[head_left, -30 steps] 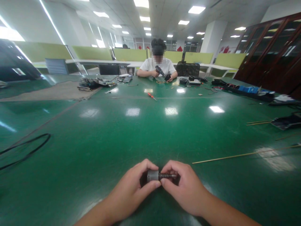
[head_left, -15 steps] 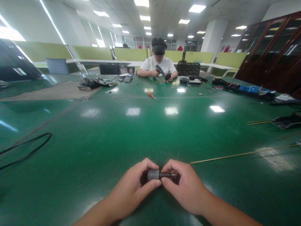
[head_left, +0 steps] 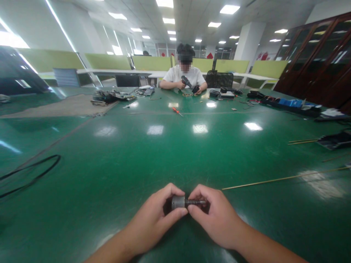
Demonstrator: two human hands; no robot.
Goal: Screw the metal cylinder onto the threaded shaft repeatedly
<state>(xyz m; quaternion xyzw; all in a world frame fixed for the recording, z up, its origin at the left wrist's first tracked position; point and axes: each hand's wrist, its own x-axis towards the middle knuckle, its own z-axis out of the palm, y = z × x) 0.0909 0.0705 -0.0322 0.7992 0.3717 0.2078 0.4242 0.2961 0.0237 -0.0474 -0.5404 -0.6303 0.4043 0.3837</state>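
In front of me I hold a small metal part made of a grey cylinder [head_left: 178, 202] and a thinner, dark, ridged shaft [head_left: 196, 202] that points right. I cannot tell its exact kind. My left hand [head_left: 157, 212] is closed round the cylinder, thumb on the near side and index finger on the far side. The thumb and index finger of my right hand [head_left: 215, 212] pinch the shaft close to where it joins the cylinder. The shaft's outer end lies partly hidden inside the right hand's curl. Both hands are low over the green tabletop [head_left: 153, 160].
A thin brass-coloured rod [head_left: 263, 181] lies to the right of my hands. At the left is a black cable loop [head_left: 41, 171]. An orange-handled screwdriver [head_left: 176, 110] lies farther off. Across the table a person [head_left: 184, 75] holds a power drill [head_left: 186, 81].
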